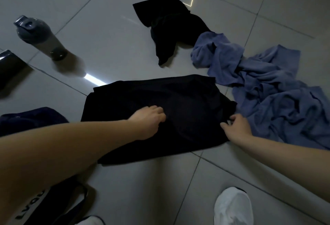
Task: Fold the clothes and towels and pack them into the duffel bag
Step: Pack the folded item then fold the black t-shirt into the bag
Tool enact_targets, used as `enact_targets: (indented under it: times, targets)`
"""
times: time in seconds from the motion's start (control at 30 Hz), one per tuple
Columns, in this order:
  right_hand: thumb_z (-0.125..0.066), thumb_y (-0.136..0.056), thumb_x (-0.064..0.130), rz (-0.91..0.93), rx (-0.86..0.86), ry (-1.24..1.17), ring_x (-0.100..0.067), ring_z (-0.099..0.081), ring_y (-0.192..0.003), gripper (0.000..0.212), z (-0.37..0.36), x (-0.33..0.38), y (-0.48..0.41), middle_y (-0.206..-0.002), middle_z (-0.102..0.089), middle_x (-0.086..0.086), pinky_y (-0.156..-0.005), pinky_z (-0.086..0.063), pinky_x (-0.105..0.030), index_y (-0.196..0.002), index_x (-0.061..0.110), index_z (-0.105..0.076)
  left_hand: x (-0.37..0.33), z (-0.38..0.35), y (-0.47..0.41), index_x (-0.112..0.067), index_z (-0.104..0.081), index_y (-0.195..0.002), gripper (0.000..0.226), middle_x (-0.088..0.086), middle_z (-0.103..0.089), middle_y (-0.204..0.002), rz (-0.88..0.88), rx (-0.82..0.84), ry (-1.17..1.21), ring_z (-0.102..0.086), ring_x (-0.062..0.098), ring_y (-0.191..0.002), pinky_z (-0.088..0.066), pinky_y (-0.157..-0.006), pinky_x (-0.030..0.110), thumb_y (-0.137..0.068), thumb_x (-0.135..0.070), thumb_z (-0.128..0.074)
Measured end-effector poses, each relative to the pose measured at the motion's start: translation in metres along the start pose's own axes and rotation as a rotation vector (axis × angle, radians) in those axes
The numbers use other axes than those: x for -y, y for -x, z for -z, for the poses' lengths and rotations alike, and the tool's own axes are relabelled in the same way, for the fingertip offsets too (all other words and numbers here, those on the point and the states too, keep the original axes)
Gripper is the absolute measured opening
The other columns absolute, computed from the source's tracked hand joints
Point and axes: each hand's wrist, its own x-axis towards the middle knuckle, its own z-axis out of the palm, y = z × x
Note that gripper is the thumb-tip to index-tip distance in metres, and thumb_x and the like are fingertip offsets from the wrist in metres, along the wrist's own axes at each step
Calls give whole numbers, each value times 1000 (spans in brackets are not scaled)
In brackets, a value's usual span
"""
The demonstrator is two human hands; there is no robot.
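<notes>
STEP: folding black garment (160,107), spread on floor tiles (135,192) at frame centre | HANDS: apart; left hand (148,117) on its middle, fingers curled, grip undeterminable; right hand (235,126) pinches its right edge | NEXT: judged, carry that edge across the middle, keeping layers flat | duffel bag (51,205): lower left.

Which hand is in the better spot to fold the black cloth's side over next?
Probably the right hand: it pinches the black garment at its right edge, beside the blue towel. The left hand rests curled on the garment's middle, likely steadying it.
</notes>
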Motion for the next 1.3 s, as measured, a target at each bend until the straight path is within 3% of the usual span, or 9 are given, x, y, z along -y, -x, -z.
enact_targets:
  times: [0.13, 0.27, 0.43, 0.57, 0.7, 0.83, 1.0, 1.17, 1.3]
  targets:
    - [-76, -85, 38, -148, 25, -89, -41, -59, -110, 48, -1, -6, 0, -111, -56, -16, -82, -49, -43, -113, 8, -51, -60, -15, -24, -20, -55, -127, 34, 1, -48, -130, 4, 39, 126, -47, 24, -119, -46, -97, 40, -93, -18, -53]
    - [-85, -77, 35, -280, -2, -235, -39, -57, -122, 82, 1, -1, -1, -139, -55, -19, -96, -51, -43, -139, -1, -46, -100, -32, -26, -19, -52, -134, 42, 1, -44, -132, 25, 78, 106, -44, 23, -120, -47, -95, 39, -94, -33, -60]
    - [-85, -79, 30, -248, 73, -265, -36, -61, -115, 68, 1, 9, 0, -131, -62, -16, -89, -52, -38, -130, -2, -53, -114, -53, -20, -16, -53, -130, 34, 5, -43, -130, 54, 78, -23, -41, 24, -117, -40, -82, 32, -99, -28, -55]
    - [-81, -83, 39, -223, 146, -195, -37, -59, -118, 75, 3, 21, 6, -135, -58, -17, -86, -49, -37, -137, -1, -49, -110, -58, -17, -15, -59, -118, 22, 3, -47, -118, 20, 92, -13, -42, 22, -107, -41, -80, 32, -98, -19, -50]
    - [-79, -83, 34, -208, 121, -113, -32, -64, -95, 53, -2, 26, 8, -120, -66, -16, -71, -48, -32, -120, 0, -61, -107, -48, -18, -16, -61, -111, 20, 2, -51, -112, 17, 98, 90, -48, 21, -103, -40, -76, 31, -98, -27, -50]
    - [-75, -80, 17, -221, 85, -254, -29, -62, -79, 26, -2, 23, 6, -97, -67, -13, -76, -57, -41, -98, 3, -63, -102, -23, -46, -18, -63, -100, 16, 1, -56, -104, 168, -85, 324, -57, 23, -97, -53, -78, 38, -95, -28, -51]
    - [-82, -77, 10, -304, 179, -515, -30, -66, -92, 42, -4, 12, 3, -107, -68, -15, -79, -57, -36, -113, -2, -64, -98, 24, -131, -21, -65, -105, 18, -1, -59, -108, 201, -332, 382, -60, 22, -98, -48, -75, 33, -96, -35, -58]
    - [-83, -78, 10, -323, 240, -574, -25, -67, -81, 32, -7, -6, -4, -92, -69, -11, -77, -57, -35, -102, 0, -65, -116, 34, -206, -24, -56, -133, 55, -2, -50, -131, 64, -114, 296, -57, 26, -114, -50, -88, 40, -88, -53, -67]
    - [-87, -74, 21, -311, 278, -577, -32, -67, -102, 56, -12, -17, -5, -116, -69, -15, -92, -58, -42, -121, 1, -64, -123, 26, -230, -26, -62, -129, 51, 3, -55, -124, -21, 35, 107, -59, 29, -108, -50, -85, 38, -86, -53, -67]
